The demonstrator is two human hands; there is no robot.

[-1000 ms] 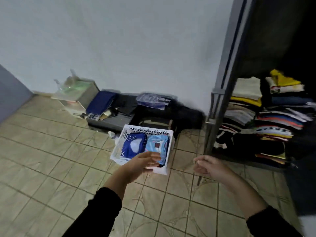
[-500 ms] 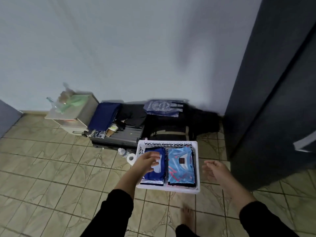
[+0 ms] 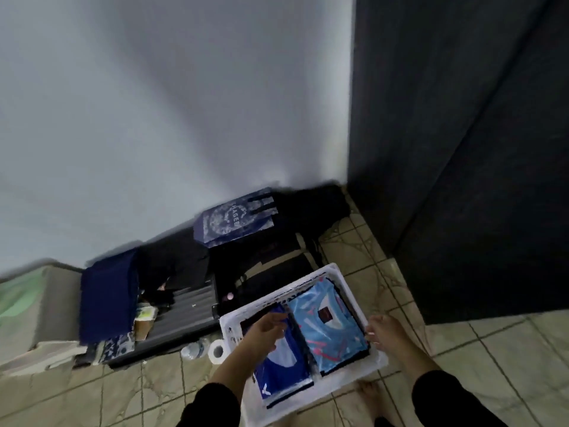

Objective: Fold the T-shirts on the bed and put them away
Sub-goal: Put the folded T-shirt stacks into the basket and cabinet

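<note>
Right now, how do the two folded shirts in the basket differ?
The dark blue shirt has a white patch; the light blue shirt carries pink streaks and a small dark label. The dark blue one lies in the white basket's left half under the left hand; the light blue one lies uncovered beside the right hand. Both are folded flat.

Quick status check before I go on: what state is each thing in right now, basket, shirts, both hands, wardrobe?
White basket: on the tiled floor, holding two shirts.
Dark blue shirt: folded, left side of basket.
Light blue shirt: folded, right side.
Left hand: over the dark blue shirt, fingers loosely curled.
Right hand: at the basket's right rim; grip unclear.
Wardrobe door: closed.
</note>
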